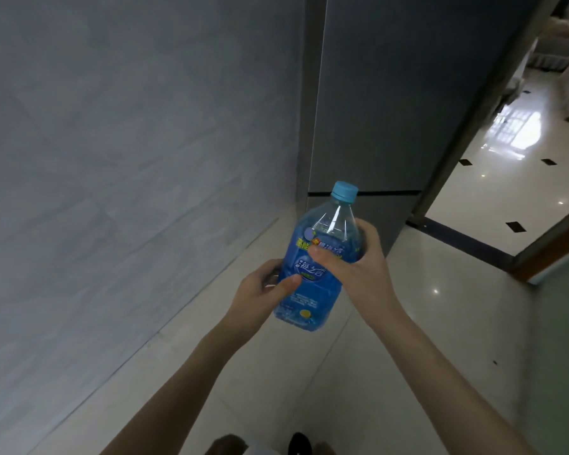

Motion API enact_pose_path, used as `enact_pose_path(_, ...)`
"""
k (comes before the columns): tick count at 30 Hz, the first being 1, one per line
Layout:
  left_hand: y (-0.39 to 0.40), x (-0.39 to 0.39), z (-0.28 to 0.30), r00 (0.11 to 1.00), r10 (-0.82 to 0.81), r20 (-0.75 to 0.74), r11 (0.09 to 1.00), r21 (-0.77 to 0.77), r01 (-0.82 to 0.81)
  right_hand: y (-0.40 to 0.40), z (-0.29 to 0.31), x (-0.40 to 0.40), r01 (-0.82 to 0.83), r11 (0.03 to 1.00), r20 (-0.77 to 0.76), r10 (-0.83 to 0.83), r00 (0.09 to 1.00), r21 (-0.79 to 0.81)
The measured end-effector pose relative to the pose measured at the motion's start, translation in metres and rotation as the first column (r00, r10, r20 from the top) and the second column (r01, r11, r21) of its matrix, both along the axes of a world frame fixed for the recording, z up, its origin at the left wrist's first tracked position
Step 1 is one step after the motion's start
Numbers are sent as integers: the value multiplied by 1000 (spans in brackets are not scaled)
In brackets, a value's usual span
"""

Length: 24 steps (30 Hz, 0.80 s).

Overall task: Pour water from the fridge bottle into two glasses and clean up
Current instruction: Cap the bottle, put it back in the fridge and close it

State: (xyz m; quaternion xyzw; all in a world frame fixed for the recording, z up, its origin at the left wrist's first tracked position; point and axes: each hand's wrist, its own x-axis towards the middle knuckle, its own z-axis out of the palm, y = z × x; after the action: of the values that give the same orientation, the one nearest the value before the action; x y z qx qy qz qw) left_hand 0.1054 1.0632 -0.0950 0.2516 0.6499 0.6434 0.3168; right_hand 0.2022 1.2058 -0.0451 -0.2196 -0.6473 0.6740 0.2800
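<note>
The bottle (317,261) is showing clear plastic at its shoulder, a light blue cap (344,191), and a bright blue label (309,284) carrying white characters, yellow lettering and a small yellow dot; the fridge (391,103) is appearing flat grey with one dark horizontal line, the floor (493,178) is gleaming cream with small black diamond insets

Head view, looking forward and down

One wide-angle camera, close above both forearms, faces the tiled floor (352,372) beside the closed fridge (391,93).
</note>
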Motion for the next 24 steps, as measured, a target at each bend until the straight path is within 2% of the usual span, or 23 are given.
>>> enact_pose_path(5, 19, -48, -17, 999, 34, 24, 999, -33, -34, 25, -18, -56, -7, 995, 77, 14, 997, -102)
enact_pose_path(13, 53, -159, -37, 1000, -14, 26, 1000, -25, 14, 57, -29, -167, 7, 998, 130, 2, 992, -66)
enact_pose_path(24, 115, -336, 1, 976, -216, 22, 975, 64, 214, 92, 12, -310, 221, 974, 75, -224, 972, 50)
